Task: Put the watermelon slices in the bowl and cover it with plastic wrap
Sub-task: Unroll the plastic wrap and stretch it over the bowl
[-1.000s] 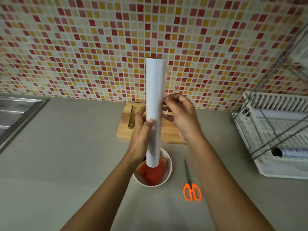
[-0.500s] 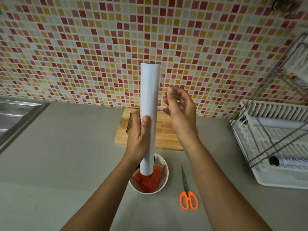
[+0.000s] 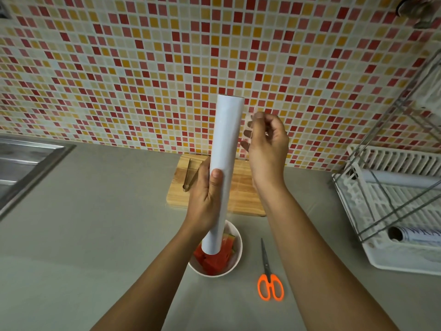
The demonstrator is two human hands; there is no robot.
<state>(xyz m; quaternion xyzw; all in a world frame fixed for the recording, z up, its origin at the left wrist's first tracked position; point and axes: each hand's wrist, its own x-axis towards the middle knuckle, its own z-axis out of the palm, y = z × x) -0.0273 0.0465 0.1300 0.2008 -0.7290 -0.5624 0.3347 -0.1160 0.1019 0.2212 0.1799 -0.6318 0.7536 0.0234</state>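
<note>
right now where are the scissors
The scissors lie on the counter at the lower right of the head view, just right of the bowl and below the cutting board.

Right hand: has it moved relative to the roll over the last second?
Yes. The right hand has climbed along the white plastic-wrap roll toward its top end, pinching clear film off its right side; the left hand grips the roll.

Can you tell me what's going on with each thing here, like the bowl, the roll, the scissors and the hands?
Bowl: uncovered, watermelon slices inside.
Plastic wrap roll: upright above the bowl.
Left hand: gripping the roll.
Right hand: pinching the film's edge.
Scissors: closed, lying flat.
Tongs: resting on the cutting board.
</note>
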